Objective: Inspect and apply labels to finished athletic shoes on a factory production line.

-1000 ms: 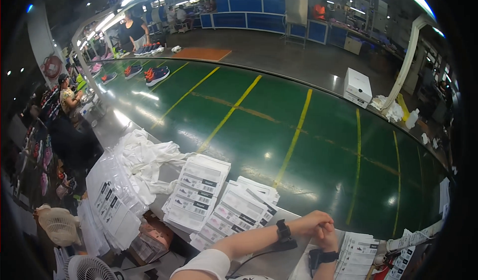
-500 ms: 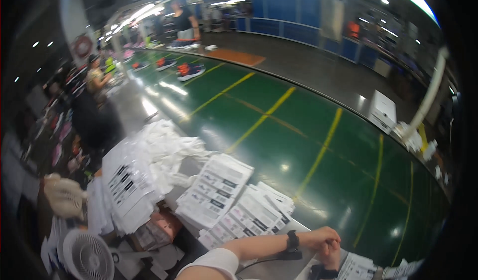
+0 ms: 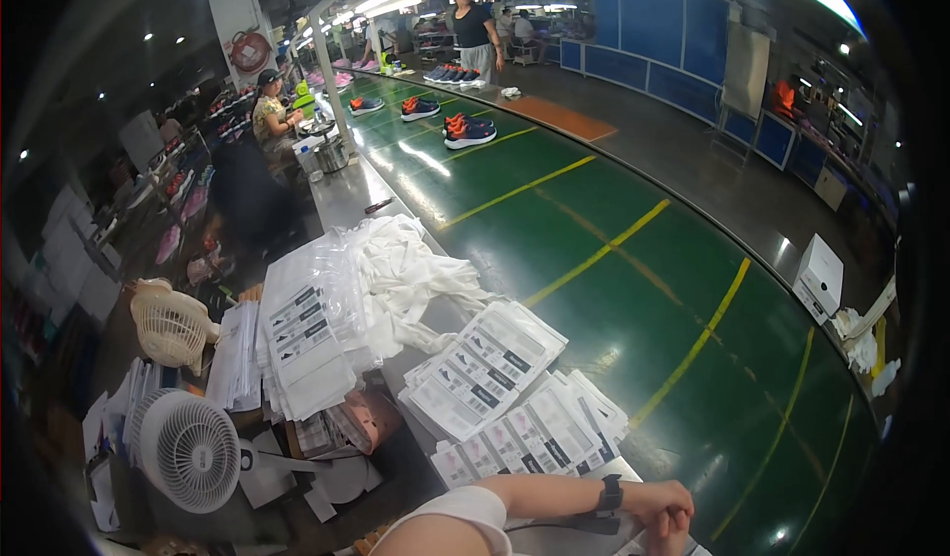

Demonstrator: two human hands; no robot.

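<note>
At the bottom edge of the head view, the person's left hand (image 3: 661, 507) lay curled over the right hand (image 3: 671, 541), which was mostly cut off by the frame. Whether either hand pinched anything could not be told; the fingers looked closed together, and nothing showed between them. A black wristwatch (image 3: 610, 497) sat on the left wrist.

Just beside the left forearm lay a fanned stack of printed label sheets (image 3: 539, 432), white with black blocks, and touching it on the far side a second, neater stack of label sheets (image 3: 485, 368). Judging by these full stacks, a good deal of sorting seemed done, though plenty of loose material was left.

Farther left, clear plastic bags with label stickers (image 3: 302, 343) were piled on the steel workbench (image 3: 356, 200), next to a heap of white tissue paper (image 3: 406, 269). Two small white fans stood at the left: one round desk fan (image 3: 188, 452) low down, one basket-like fan (image 3: 170, 324) above it.

Beyond the bench ran a green conveyor belt (image 3: 614, 220) with yellow lines, carrying pairs of dark sneakers with orange soles (image 3: 470, 133) far up. A white shoebox (image 3: 819, 277) sat at the belt's far right edge. Other people stood well apart near the top.
</note>
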